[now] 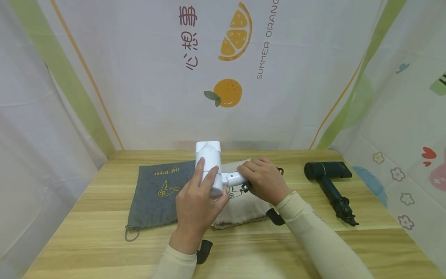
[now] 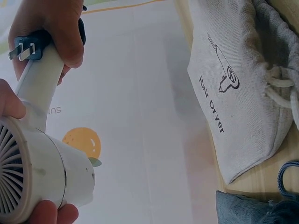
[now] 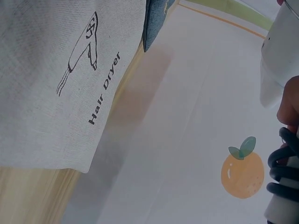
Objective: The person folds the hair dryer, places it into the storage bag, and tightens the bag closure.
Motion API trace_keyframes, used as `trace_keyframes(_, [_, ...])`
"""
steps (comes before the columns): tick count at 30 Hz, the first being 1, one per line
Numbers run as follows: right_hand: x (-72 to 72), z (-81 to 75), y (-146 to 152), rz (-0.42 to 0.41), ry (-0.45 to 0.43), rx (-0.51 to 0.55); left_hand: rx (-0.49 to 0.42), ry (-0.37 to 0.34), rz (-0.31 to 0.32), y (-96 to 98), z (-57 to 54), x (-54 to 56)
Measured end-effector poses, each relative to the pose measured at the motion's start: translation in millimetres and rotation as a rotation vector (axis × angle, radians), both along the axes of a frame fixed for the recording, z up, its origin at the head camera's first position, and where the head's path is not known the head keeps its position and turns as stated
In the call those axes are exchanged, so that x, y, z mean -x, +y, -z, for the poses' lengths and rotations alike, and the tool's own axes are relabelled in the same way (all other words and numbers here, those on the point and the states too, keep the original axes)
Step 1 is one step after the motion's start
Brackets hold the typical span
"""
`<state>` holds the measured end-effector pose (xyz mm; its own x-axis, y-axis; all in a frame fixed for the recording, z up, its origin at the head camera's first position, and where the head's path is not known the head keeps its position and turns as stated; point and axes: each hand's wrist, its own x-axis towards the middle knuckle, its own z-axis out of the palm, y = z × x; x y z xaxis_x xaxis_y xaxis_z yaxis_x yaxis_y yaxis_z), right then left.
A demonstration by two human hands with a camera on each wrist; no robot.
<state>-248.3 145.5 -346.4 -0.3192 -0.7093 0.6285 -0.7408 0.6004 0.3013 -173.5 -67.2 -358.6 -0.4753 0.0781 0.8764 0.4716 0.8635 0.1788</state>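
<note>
A white hair dryer (image 1: 209, 157) is held above the table in both hands. My left hand (image 1: 195, 201) holds its barrel, fingers along the top and thumb near the round end. Around the handle, my right hand (image 1: 265, 180) has its fingers curled. A dark plug (image 2: 36, 44) sticks out beside those fingers in the left wrist view. In the right wrist view the dark cord (image 3: 286, 173) is wound round the handle. Below the dryer lies a cream cloth pouch (image 1: 240, 211) printed with a dryer drawing, partly hidden by the hands and dryer.
A dark grey pouch (image 1: 151, 205) marked "Hair Dryer" lies to the left. On the right rests a black hair dryer (image 1: 329, 188), its cord wrapped round the handle. The wooden table (image 1: 104, 255) meets a printed curtain (image 1: 156, 97) at its back edge.
</note>
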Motion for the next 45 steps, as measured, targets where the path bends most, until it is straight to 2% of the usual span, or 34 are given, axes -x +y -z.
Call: trace_keyframes(45, [3.0, -1.7, 2.0, -0.049, 0.004, -0.008, 0.008, 0.009, 0.005, 0.6, -0.1, -0.4])
